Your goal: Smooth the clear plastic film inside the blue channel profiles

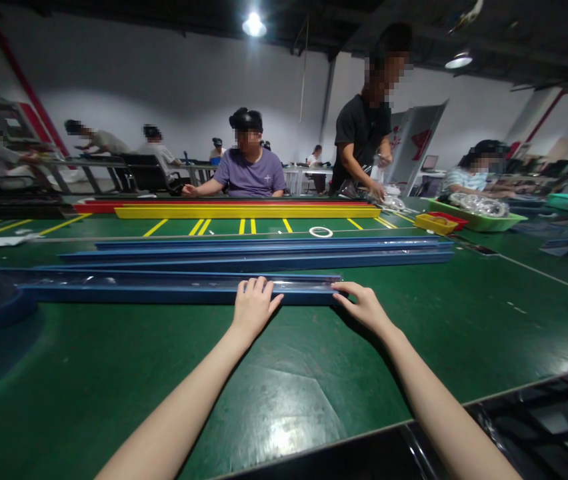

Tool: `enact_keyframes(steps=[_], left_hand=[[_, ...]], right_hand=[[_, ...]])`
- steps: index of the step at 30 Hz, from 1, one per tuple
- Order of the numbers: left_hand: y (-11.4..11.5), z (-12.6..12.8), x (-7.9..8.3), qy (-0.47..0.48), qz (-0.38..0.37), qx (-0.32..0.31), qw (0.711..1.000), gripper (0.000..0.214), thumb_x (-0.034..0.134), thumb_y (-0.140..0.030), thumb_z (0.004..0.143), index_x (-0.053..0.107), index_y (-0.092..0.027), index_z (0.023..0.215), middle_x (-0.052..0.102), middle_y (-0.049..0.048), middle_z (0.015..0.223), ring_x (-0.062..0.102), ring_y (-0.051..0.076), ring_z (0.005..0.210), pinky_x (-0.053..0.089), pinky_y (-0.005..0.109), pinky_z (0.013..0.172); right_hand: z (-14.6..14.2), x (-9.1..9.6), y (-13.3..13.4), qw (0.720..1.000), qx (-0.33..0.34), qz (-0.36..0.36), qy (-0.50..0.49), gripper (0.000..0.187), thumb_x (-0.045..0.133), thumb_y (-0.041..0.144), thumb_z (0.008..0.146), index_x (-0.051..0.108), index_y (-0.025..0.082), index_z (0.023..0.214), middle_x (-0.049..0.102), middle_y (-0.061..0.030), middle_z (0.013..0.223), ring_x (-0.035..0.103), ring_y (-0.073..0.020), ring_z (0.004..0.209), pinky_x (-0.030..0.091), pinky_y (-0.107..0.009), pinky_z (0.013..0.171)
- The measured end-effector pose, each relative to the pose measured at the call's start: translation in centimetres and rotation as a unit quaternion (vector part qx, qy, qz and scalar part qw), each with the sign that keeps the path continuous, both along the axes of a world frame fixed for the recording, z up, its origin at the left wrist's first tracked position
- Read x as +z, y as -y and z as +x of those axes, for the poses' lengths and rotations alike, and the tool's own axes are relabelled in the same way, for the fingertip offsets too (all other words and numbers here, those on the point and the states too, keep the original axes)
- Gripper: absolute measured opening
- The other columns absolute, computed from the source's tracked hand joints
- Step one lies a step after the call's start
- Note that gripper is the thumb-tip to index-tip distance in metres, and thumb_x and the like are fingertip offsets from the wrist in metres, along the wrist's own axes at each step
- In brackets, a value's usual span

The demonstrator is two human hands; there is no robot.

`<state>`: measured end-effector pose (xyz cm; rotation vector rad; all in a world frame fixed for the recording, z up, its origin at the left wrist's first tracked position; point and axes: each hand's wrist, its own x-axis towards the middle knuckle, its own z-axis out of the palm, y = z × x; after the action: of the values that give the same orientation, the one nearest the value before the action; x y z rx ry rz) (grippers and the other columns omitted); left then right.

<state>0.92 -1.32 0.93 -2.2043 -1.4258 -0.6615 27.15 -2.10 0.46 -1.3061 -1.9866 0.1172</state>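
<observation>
A long blue channel rail [154, 288] lies across the green table [274, 393] in front of me, its right end near the middle. My left hand [253, 307] rests on the rail's near edge, fingers curled over its rim. My right hand [363, 305] touches the rail's right end with fingers stretched along it. Something clear and shiny lies inside the rail between my hands.
Two longer blue rails [264, 253] lie just behind, then yellow [244, 212] and red rails. A white tape ring [321, 232] sits on the table. Green [479, 220] and yellow [437, 223] trays stand at right. Other people sit and stand across the table.
</observation>
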Motion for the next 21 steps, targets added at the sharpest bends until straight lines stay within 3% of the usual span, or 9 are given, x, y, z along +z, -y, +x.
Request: enact_keyframes(steps=[6,21], left_hand=[[-0.03,0.17,0.01,-0.018,-0.005,0.007,1.000,0.032,0.037,-0.041,0.083,0.057,-0.017,0.086,0.056,0.0098,0.089,0.047,0.022,0.082,0.033,0.033,0.068],[-0.28,0.16,-0.11,-0.029,-0.008,0.015,0.999,0.035,0.035,-0.043,0.084,0.056,-0.015,0.078,0.056,0.0090,0.080,0.049,0.022,0.078,0.031,0.033,0.065]], right_hand=[[-0.16,0.16,0.06,1.000,-0.009,-0.023,-0.004,0.027,0.047,0.035,0.076,0.062,0.022,0.094,0.064,-0.0039,0.095,0.058,-0.0163,0.089,0.044,-0.030,0.081],[-0.33,0.28,-0.07,0.997,-0.014,-0.075,-0.017,0.028,0.046,0.036,0.075,0.062,0.020,0.092,0.065,-0.0038,0.094,0.058,-0.0177,0.089,0.043,-0.030,0.081]])
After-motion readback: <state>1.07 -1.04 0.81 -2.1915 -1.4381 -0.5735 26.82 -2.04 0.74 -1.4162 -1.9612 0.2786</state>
